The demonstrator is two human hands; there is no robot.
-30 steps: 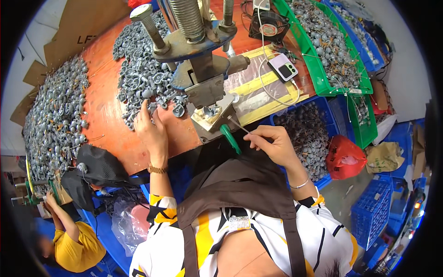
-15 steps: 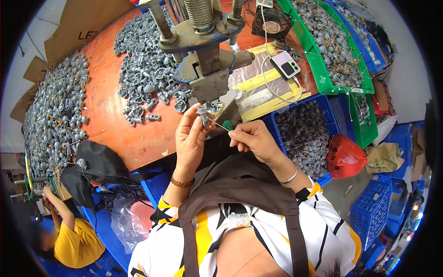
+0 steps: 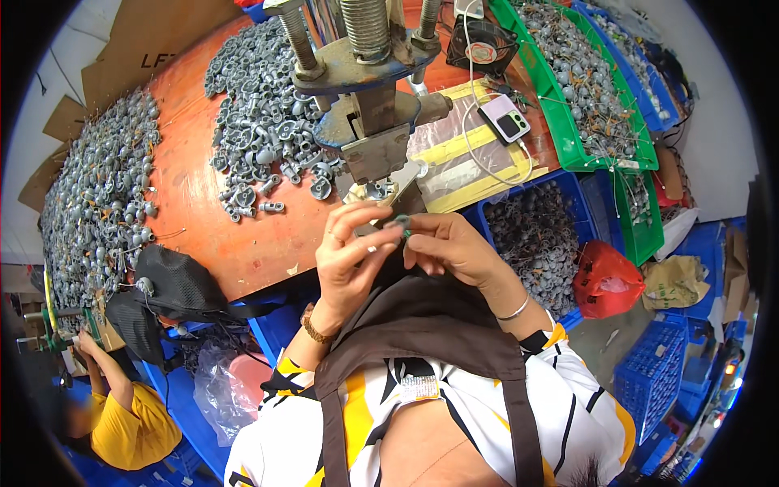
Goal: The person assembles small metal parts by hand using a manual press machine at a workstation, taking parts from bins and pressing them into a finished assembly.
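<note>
My left hand [image 3: 353, 252] and right hand [image 3: 450, 247] meet just below the head of a metal press [image 3: 373, 130]. Between their fingertips shows a small green piece [image 3: 403, 221], blurred. The right thumb and forefinger pinch it. The left fingers are bent in toward it, and what they hold, if anything, is hidden. Behind the fingertips, a grey plastic part [image 3: 380, 190] sits under the press head.
Loose grey plastic parts [image 3: 268, 122] heap on the orange table [image 3: 187, 203]; more grey pieces with wires [image 3: 97, 187] pile at left. A fan [image 3: 481, 49], phone [image 3: 505, 119], green tray [image 3: 560, 105] and blue crate [image 3: 588, 213] stand right. A person in yellow [image 3: 134, 426] works far left.
My left hand has moved right, up to the right fingertips. The grey plastic part it held and the thin metal rod by the green piece no longer show. The right hand has barely shifted.
</note>
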